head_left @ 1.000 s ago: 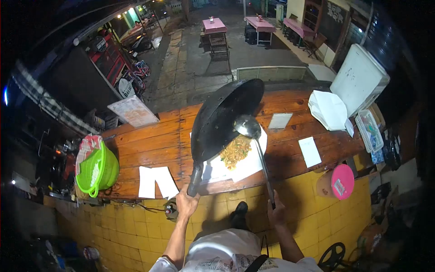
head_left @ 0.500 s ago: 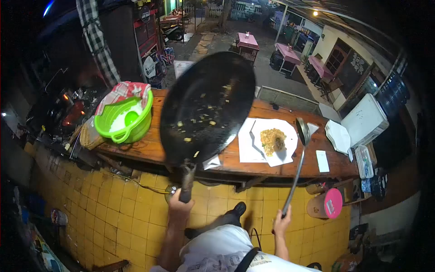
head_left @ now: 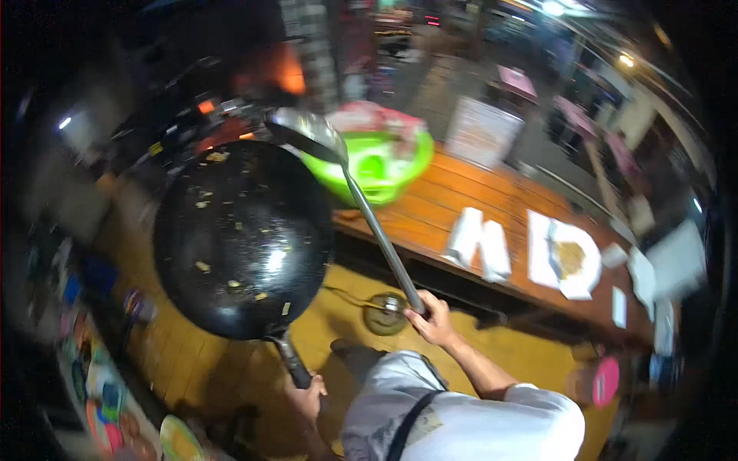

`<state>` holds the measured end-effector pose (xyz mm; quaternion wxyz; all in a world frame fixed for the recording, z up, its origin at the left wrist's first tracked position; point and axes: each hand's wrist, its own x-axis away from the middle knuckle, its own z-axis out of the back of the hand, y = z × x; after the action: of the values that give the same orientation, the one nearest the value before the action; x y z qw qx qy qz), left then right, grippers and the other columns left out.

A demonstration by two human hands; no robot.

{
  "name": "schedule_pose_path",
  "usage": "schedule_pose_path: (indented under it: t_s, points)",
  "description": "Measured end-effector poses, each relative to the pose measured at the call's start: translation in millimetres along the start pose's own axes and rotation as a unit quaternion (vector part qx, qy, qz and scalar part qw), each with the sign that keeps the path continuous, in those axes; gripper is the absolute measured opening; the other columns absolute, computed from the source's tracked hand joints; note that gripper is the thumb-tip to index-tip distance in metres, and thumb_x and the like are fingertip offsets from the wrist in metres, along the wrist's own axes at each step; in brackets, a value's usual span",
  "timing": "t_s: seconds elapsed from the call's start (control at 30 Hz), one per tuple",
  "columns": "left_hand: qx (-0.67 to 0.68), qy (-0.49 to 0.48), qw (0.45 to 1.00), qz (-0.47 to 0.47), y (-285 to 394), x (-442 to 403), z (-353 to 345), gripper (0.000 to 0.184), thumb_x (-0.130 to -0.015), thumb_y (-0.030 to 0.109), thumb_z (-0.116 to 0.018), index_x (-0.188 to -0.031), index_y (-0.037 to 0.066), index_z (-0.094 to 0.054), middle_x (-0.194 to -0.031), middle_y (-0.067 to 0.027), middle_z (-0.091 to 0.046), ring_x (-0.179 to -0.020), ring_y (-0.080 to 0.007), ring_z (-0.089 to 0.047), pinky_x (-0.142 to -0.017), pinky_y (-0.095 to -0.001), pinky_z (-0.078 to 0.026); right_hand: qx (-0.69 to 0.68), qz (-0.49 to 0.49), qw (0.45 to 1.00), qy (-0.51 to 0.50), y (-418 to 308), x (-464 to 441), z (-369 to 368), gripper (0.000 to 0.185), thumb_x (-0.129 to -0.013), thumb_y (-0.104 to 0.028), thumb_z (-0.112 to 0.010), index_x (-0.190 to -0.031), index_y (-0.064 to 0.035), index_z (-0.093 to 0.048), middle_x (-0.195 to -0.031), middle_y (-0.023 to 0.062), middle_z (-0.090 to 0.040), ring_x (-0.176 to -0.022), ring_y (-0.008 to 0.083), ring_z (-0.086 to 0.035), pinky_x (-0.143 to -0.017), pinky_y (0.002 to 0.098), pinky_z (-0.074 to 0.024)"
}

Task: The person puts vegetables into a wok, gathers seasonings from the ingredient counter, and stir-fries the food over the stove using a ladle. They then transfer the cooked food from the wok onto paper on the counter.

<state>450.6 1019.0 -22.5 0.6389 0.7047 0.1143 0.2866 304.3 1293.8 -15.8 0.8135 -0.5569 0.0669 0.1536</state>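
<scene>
My left hand (head_left: 306,394) is closed around the handle of a black wok (head_left: 238,250). The wok is tipped so its inside faces me, with small scraps of food stuck to it. In my right hand (head_left: 433,319) is the long handle of a metal ladle (head_left: 377,223). The ladle's bowl is up by the wok's upper right rim, in front of a green basin (head_left: 419,165); I cannot tell whether they touch. A heap of brown food, perhaps fried rice (head_left: 570,260), lies on white paper (head_left: 540,246) on the wooden table.
The wooden table (head_left: 438,184) runs along the right, with white packets (head_left: 496,250) on it. An orange flame (head_left: 288,73) burns at the back left. A shelf of colourful goods (head_left: 108,407) stands at the lower left. A pink-lidded container (head_left: 606,382) is at the lower right.
My view has turned left, and the wok has moved away from the table toward the stove side. The ladle has swung from beside the food over to the wok. Both hands keep their hold.
</scene>
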Motion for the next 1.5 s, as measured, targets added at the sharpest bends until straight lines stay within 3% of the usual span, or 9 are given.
schedule_pose_path:
  t_s: [0.33, 0.5, 0.6, 0.73, 0.87, 0.93, 1.13, 1.33, 1.5]
  points:
    - [-0.003, 0.135, 0.986, 0.098, 4, -191, 175, 0.019, -0.075, 0.009, -0.072, -0.075, 0.002, -0.055, -0.056, -0.0051, -0.055, -0.044, -0.0148, -0.053, -0.044, -0.0305, -0.042, 0.035, -0.096, 0.941, -0.322, -5, -165, -262, 0.033, -0.08, -0.026, -0.068, -0.107, -0.0086, -0.059, -0.069, 0.0116, -0.06, -0.062, 0.0238, -0.06, -0.06, 0.0341, -0.0474]
    - [-0.041, 0.169, 0.972, 0.156, 44, -272, 241, 0.023, -0.073, 0.009, -0.073, -0.082, 0.0, -0.054, -0.056, -0.0062, -0.056, -0.043, -0.0149, -0.054, -0.042, -0.0314, -0.045, 0.012, -0.065, 0.937, -0.343, -14, -249, -358, 0.028, -0.084, -0.026, -0.067, -0.103, -0.0076, -0.058, -0.064, 0.0085, -0.052, -0.057, 0.0177, -0.05, -0.054, 0.0342, -0.0422]
    - [-0.077, 0.159, 0.969, 0.172, 54, -322, 274, 0.022, -0.073, 0.007, -0.072, -0.082, 0.001, -0.052, -0.057, -0.0068, -0.056, -0.044, -0.015, -0.055, -0.043, -0.0308, -0.047, 0.067, -0.099, 0.92, -0.372, -23, -300, -399, 0.031, -0.084, -0.024, -0.066, -0.109, -0.009, -0.056, -0.077, 0.0162, -0.062, -0.07, 0.0307, -0.062, -0.063, 0.0376, -0.0481]
    - [-0.057, 0.118, 0.976, 0.173, 57, -420, 317, 0.024, -0.072, 0.007, -0.073, -0.082, 0.001, -0.051, -0.058, -0.0062, -0.055, -0.045, -0.0149, -0.055, -0.043, -0.0306, -0.047, 0.103, -0.123, 0.925, -0.344, -5, -351, -471, 0.036, -0.083, -0.028, -0.067, -0.109, -0.0068, -0.056, -0.08, 0.0174, -0.062, -0.075, 0.0322, -0.063, -0.067, 0.0393, -0.0485]
    - [-0.124, 0.031, 0.976, 0.174, 89, -546, 351, 0.025, -0.072, 0.006, -0.073, -0.084, 0.001, -0.051, -0.058, -0.0059, -0.054, -0.046, -0.0145, -0.055, -0.044, -0.0305, -0.046, 0.07, 0.04, 0.978, -0.194, 7, -404, -542, 0.035, -0.081, -0.025, -0.067, -0.104, -0.0001, -0.057, -0.082, 0.0205, -0.062, -0.077, 0.0316, -0.063, -0.07, 0.0382, -0.0485]
    - [-0.083, -0.013, 0.982, 0.171, 112, -602, 362, 0.022, -0.074, 0.007, -0.071, -0.083, 0.001, -0.052, -0.059, -0.0053, -0.055, -0.047, -0.0142, -0.054, -0.044, -0.03, -0.045, 0.064, -0.135, 0.963, -0.225, -20, -434, -565, 0.041, -0.081, -0.024, -0.066, -0.11, 0.0029, -0.055, -0.082, 0.0214, -0.06, -0.075, 0.0289, -0.059, -0.07, 0.0353, -0.0481]
    - [-0.088, -0.176, 0.967, 0.164, 157, -788, 382, 0.022, -0.077, 0.011, -0.072, -0.084, 0.003, -0.052, -0.062, -0.0032, -0.055, -0.049, -0.0125, -0.053, -0.045, -0.029, -0.044, -0.068, -0.151, 0.98, -0.106, -45, -520, -626, 0.035, -0.082, -0.002, -0.055, -0.117, 0.0042, -0.052, -0.089, 0.0042, -0.06, -0.078, 0.0091, -0.053, -0.07, 0.0238, -0.0446]
    - [-0.13, -0.239, 0.947, 0.17, 191, -937, 355, 0.025, -0.078, 0.015, -0.072, -0.088, 0.004, -0.052, -0.065, -0.0027, -0.056, -0.051, -0.0114, -0.053, -0.049, -0.0281, -0.044, -0.122, -0.254, 0.95, -0.137, -74, -660, -669, 0.053, -0.078, -0.005, -0.06, -0.127, 0.0055, -0.044, -0.094, 0.0123, -0.061, -0.087, 0.0197, -0.057, -0.083, 0.0316, -0.0461]
    - [-0.112, -0.337, 0.909, 0.217, 202, -1049, 334, 0.02, -0.081, 0.012, -0.069, -0.089, 0.003, -0.053, -0.064, -0.0035, -0.056, -0.05, -0.0123, -0.054, -0.045, -0.0288, -0.045, -0.033, -0.13, 0.979, -0.151, -89, -807, -733, 0.048, -0.086, -0.01, -0.057, -0.13, 0.0013, -0.04, -0.104, 0.0161, -0.057, -0.099, 0.0228, -0.055, -0.088, 0.0355, -0.0432]
